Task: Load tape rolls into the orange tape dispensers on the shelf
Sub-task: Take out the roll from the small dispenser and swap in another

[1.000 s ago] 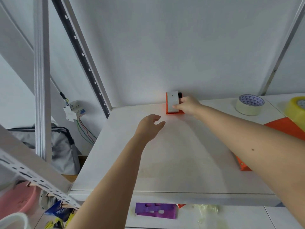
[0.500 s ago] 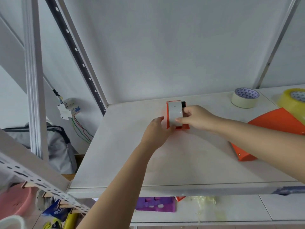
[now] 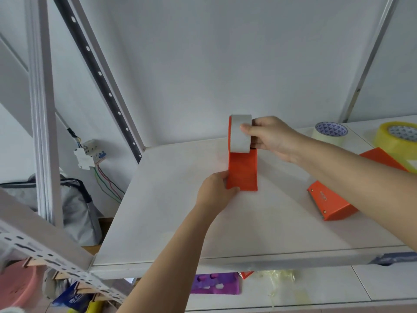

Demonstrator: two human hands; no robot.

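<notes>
An orange tape dispenser (image 3: 243, 172) stands upright in the middle of the white shelf (image 3: 171, 222). A grey-white tape roll (image 3: 239, 141) sits at its top end. My left hand (image 3: 217, 192) grips the dispenser's lower left corner. My right hand (image 3: 269, 137) pinches the roll from the right, thumb across its face. A second orange dispenser (image 3: 331, 203) lies on its side at the right, partly behind my right forearm.
A cream tape roll (image 3: 328, 134) and a yellow tape roll (image 3: 397, 141) lie at the shelf's back right. Metal uprights rise at the left. Below the shelf sit a purple package (image 3: 215, 283), a pink basin (image 3: 18, 288) and a grey bag (image 3: 76, 208).
The dispenser with its roll has come from the back wall toward me and now stands taller. My left hand went from hovering open to gripping its lower corner.
</notes>
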